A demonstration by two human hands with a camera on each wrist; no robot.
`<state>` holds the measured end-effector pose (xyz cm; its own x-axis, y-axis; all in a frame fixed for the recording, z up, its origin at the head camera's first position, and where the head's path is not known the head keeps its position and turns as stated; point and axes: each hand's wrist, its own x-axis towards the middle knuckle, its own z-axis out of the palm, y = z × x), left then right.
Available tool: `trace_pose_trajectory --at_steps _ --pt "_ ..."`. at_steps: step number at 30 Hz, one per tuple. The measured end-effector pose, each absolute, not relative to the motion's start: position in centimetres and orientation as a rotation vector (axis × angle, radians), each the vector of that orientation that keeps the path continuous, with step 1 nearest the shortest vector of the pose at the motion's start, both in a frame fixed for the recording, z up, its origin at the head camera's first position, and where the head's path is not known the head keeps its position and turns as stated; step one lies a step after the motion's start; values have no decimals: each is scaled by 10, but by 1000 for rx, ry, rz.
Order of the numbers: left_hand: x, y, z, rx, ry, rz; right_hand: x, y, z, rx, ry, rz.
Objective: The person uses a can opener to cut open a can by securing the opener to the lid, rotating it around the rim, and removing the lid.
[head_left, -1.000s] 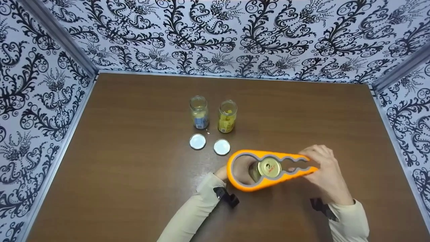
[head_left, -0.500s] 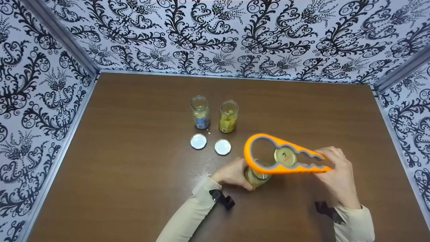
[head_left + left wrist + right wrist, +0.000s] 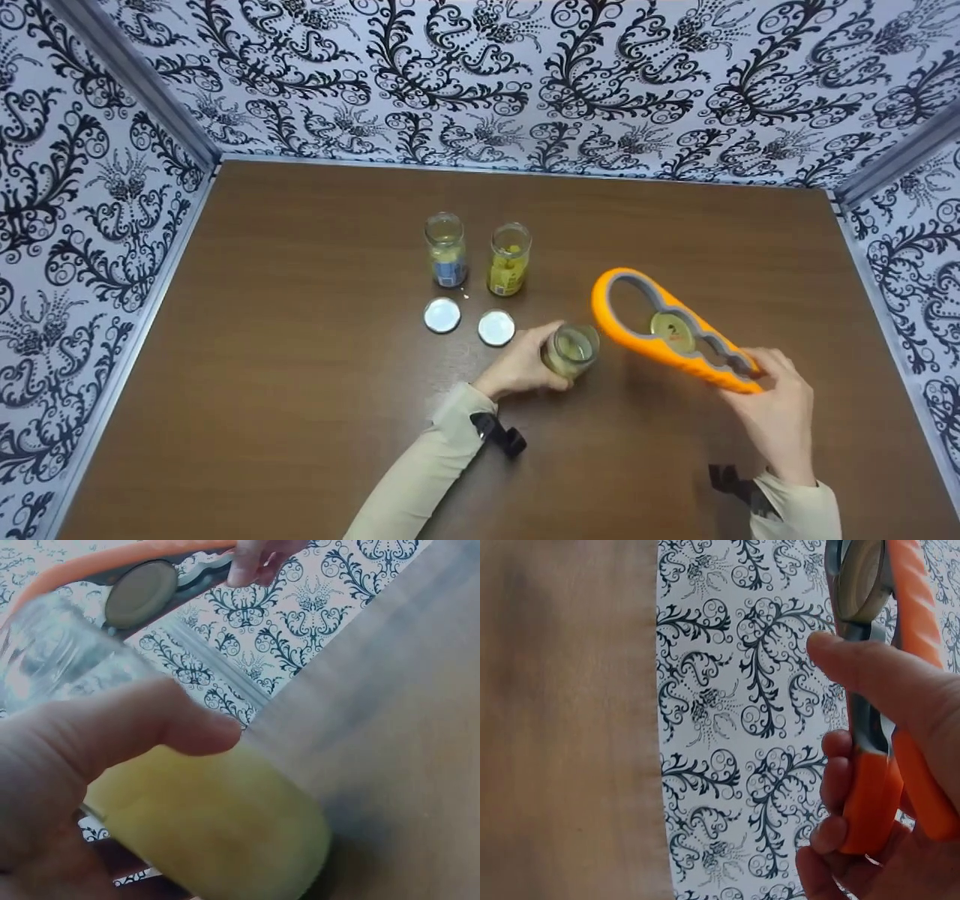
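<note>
My left hand grips an open glass jar around its side. In the left wrist view the jar's lower part looks yellow, and the thumb lies across it. To the right, my right hand holds an orange jar opener by its handles, raised in the air. A gold lid is caught between the opener's grey toothed inner edges. The right wrist view shows fingers and thumb curled around the orange handles, with the lid above them.
Two open glass jars stand farther back, one with a blue label and one with yellow contents. Before them lie two white lids. Patterned walls border the brown table.
The jar opener has moved right and away from the jar, carrying the gold lid and turning as it goes. The left-hand jar, earlier beneath it, now shows its open mouth.
</note>
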<state>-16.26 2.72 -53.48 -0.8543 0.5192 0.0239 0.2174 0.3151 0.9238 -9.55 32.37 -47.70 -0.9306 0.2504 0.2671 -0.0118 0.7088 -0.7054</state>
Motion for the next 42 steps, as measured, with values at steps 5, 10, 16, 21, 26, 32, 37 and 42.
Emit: trace_pose_trajectory --at_steps 5,10,16,21,26,32,37,42 --pt "-175 30 -536 558 2434 1526 -91 327 -480 -285 -2596 1077" --pt "-193 34 -535 491 2462 1506 -88 328 -484 -336 -2606 1135" --pt "-212 44 -535 471 2447 1546 -86 329 -489 -350 -2600 1179" --pt "-221 50 -536 443 2441 1573 -85 330 -490 -366 -2616 1175" --pt "-228 54 -536 418 2427 1566 -85 331 -491 -394 -2630 1166" --pt "-234 58 -536 348 2385 1592 -86 331 -489 -421 -2644 1164" --pt "-239 63 -535 281 2381 1631 -84 330 -489 -446 -2655 1147" --pt "-244 67 -534 227 2401 1644 -81 331 -492 -468 -2663 1145"
